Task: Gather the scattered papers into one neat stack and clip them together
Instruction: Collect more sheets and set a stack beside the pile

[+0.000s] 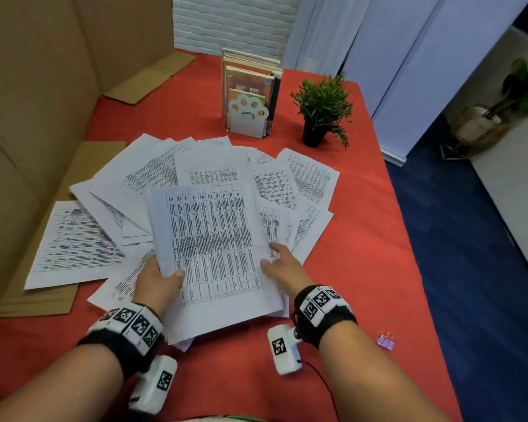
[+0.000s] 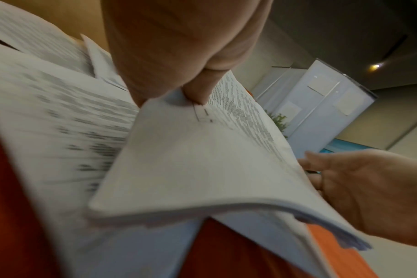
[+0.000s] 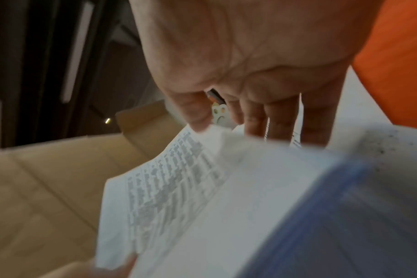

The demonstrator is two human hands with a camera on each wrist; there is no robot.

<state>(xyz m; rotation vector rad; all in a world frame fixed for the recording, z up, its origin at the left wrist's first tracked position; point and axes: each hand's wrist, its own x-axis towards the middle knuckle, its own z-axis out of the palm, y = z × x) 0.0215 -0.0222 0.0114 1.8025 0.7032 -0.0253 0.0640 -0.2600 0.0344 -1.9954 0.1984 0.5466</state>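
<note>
- The red tablecloth (image 1: 363, 239) covers the table, and every place below is given from the gathered stack.
- Cardboard panels (image 1: 28, 102) stand to the left of the stack, one flat piece lying under the leftmost sheets.
- The scattered papers (image 1: 153, 169) fan out behind and to both sides of the stack, overlapping one another on the cloth.
- The gathered stack (image 1: 214, 248) of printed sheets is held above the cloth near the table's front edge, its near end sagging.
- The book holder (image 1: 247, 117) with a paw cutout stands well behind the stack, books upright in it.
- The potted plant (image 1: 320, 108) sits behind and to the right of the stack.
- The left hand (image 1: 156, 281) pinches the stack's left edge, thumb on top, fingers beneath.
- The right hand (image 1: 284, 263) has its fingers nearly straight along the stack's right edge, thumb on the top sheet.
- The binder clip (image 1: 386, 342) lies on the cloth, right of the stack's near end, apart from it.
</note>
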